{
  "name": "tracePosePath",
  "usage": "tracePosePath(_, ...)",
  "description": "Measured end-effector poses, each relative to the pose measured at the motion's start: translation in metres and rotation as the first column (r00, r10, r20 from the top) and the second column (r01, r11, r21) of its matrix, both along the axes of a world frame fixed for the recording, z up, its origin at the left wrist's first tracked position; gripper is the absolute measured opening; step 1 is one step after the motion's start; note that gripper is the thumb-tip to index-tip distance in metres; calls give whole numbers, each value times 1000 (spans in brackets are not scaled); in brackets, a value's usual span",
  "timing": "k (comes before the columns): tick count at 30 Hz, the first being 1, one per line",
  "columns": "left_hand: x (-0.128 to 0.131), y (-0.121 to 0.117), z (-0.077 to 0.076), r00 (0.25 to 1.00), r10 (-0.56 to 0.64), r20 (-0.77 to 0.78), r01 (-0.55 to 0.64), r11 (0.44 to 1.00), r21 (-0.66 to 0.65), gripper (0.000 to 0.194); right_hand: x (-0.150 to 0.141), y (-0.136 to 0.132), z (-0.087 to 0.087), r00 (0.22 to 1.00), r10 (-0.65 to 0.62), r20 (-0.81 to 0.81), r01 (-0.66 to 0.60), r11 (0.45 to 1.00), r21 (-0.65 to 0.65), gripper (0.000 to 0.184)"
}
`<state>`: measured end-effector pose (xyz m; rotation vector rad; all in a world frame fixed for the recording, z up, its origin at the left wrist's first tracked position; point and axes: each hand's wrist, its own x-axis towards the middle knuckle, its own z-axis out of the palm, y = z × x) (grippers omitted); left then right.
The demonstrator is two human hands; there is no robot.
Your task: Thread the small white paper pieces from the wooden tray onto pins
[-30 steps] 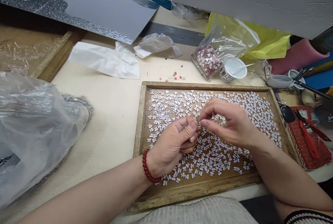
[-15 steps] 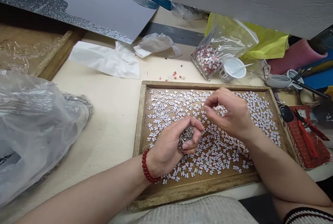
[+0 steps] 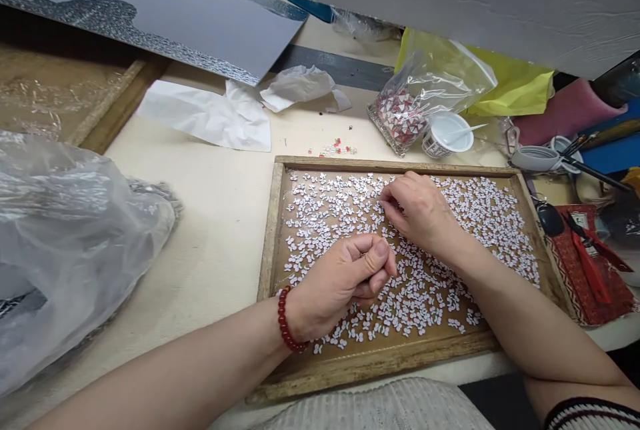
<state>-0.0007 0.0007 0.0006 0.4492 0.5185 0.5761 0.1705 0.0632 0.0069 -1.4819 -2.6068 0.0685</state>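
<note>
My left hand (image 3: 345, 277), a red bead bracelet (image 3: 286, 323) at its wrist, is curled closed over the near part of a wooden-framed tray (image 3: 380, 365). The small silvery metal pieces seen in its palm half a second ago are now almost wholly hidden by the thumb and fingers. Just beyond it, my right hand (image 3: 417, 210) is low over the tray with thumb and fingertips pinched together; whatever they hold is too small to see. Many small white bow-like pieces (image 3: 410, 310) lie spread across the tray's brown base, around and beneath both hands.
A cloudy plastic bag (image 3: 75, 237) lies at the left. Beyond the tray are crumpled tissues (image 3: 210, 117), tiny red and clear bits (image 3: 337, 147), a bag of red-and-white pieces (image 3: 400, 113) and a white cup (image 3: 450, 133). Red-handled pliers (image 3: 590, 263) rest at the right.
My left hand has turned and its thumb has folded over, covering the metal pieces. My right hand has shifted slightly left, its fingertips drawing together into a pinch.
</note>
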Motion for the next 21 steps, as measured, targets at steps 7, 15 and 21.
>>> tracePosePath(7,0,1,2,999,40,18,-39,999,-10,14,2,0,4,1000,-5,-14,5,1000,6,11)
tracePosePath(15,1,1,-1,997,66,30,-65,997,-30,21,3,-17,30,896,156,-416,-196,979,-54,5)
tracePosePath(21,-1,-1,-3,1000,23,4,-24,1000,15,32,1,-27,44,783,145,-605,-381,881,-281,8)
